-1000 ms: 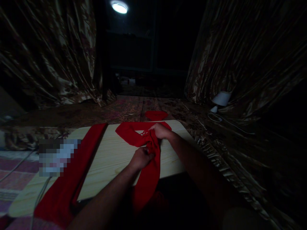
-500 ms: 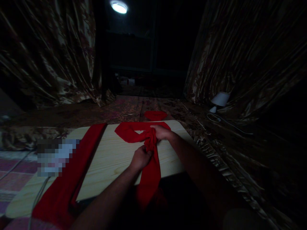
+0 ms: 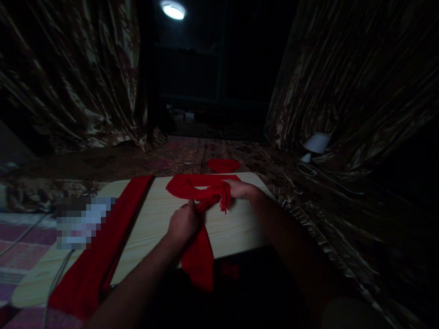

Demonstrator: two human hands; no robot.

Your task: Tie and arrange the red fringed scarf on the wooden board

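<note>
A red fringed scarf [image 3: 200,192] lies looped on a pale wooden board [image 3: 157,228], its long end hanging over the near edge. My left hand [image 3: 183,222] is closed around the scarf just below the loop. My right hand [image 3: 240,188] pinches the scarf at the loop's right side, where a tassel fringe dangles. A second red scarf [image 3: 103,246] lies stretched along the board's left part, untouched.
A small red cloth piece [image 3: 223,165] lies on the patterned floor beyond the board. A white lamp [image 3: 315,144] with a cable sits at the right by shiny curtains [image 3: 343,82]. Cables run at the lower left. A ceiling light [image 3: 173,10] glows above.
My left hand has moved left and pulled the scarf's hanging end with it. The right hand drew the fringed end out through the loop, so the tassels now show.
</note>
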